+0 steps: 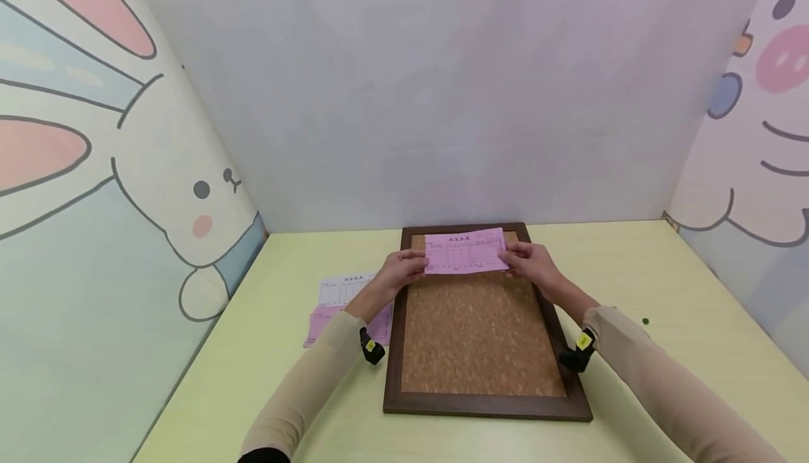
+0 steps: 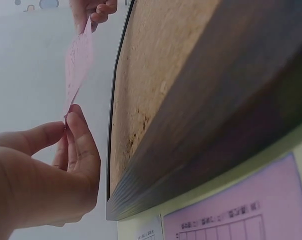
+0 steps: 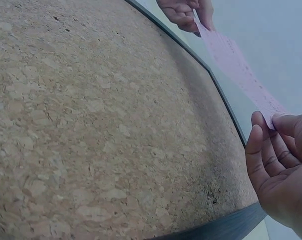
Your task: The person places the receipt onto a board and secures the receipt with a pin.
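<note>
The yellow-green tabletop [image 1: 663, 287] is walled on three sides, by cartoon-printed panels at left and right and a plain pale one behind. Bare surface lies open to the left of the loose slips [image 1: 344, 305] and more widely to the right of the cork board [image 1: 480, 329].

By count: two slips lie flat just left of the board, a white one partly under a pink one; one dark-framed cork board sits in the middle; one small green dot [image 1: 645, 321] sits well right of it.

The left hand [image 1: 397, 273] pinches the left end of a pink slip [image 1: 466, 251] between thumb and fingers; the right hand [image 1: 529, 263] pinches its right end likewise. The slip is thin, printed with a ruled table and a heading, held stretched above the board's far edge, apart from the cork.
</note>
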Motion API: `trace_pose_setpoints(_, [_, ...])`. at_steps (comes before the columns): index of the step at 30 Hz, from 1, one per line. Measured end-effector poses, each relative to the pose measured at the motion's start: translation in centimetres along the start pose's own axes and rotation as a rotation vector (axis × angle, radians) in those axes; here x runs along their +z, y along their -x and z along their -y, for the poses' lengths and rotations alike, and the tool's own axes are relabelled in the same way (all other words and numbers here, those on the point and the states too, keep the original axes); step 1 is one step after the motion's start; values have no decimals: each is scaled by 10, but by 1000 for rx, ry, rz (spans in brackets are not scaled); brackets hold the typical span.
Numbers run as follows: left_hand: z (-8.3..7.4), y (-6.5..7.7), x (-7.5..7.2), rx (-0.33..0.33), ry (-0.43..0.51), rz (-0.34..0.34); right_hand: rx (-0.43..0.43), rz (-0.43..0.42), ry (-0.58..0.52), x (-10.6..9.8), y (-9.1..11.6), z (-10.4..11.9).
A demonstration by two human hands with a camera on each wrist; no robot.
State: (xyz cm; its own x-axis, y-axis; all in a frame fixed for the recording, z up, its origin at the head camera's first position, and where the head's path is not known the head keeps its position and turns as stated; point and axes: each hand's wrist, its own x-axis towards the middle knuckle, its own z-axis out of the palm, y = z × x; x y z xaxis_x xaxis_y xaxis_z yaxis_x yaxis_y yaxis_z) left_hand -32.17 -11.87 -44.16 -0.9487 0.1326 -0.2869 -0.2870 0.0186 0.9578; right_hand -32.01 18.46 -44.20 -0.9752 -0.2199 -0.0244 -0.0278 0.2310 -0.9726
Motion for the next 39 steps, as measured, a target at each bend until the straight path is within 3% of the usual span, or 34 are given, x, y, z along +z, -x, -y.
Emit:
trace_pose_setpoints(8, [6, -4, -1, -4, 10, 4, 10, 10, -9, -6, 0, -6])
trace_pose_setpoints(20, [2, -10, 1, -15, 38, -40, 70, 50, -108, -13, -5, 0])
trace_pose_setpoints(29, [11, -9, 0, -22, 44, -51, 87, 22, -98, -8, -3, -10])
trace_pose_setpoints(39, [4, -21, 1, -8, 62, -47, 68, -10, -134, -12, -18, -5])
